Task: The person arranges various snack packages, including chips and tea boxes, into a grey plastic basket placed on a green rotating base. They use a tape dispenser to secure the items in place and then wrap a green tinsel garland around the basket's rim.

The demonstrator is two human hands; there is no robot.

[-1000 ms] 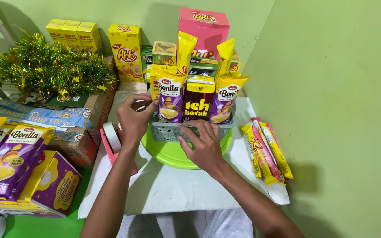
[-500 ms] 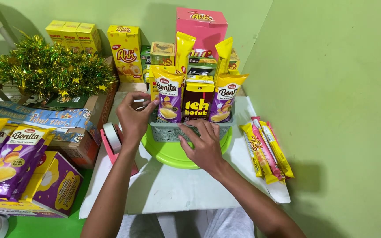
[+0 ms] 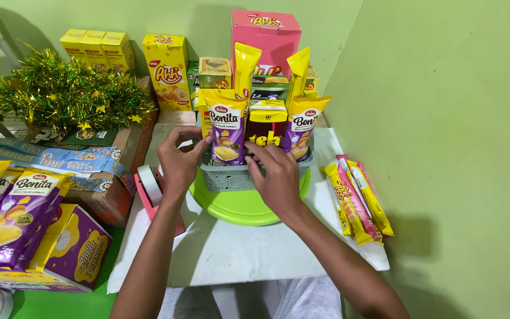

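**Both hands on the snack basket**

Your left hand (image 3: 179,160) has fingers curled on the purple snack pouch (image 3: 226,133), which stands at the front of the grey basket (image 3: 231,177). Your right hand (image 3: 277,177) lies flat against the basket front, gripping nothing. The basket sits on the green plate (image 3: 243,207).

Bare white tabletop (image 3: 237,254) lies open before the green plate (image 3: 240,204); a pink tape dispenser (image 3: 151,189) crowds its left, wafer sticks (image 3: 355,201) its right, boxes (image 3: 265,35) behind.
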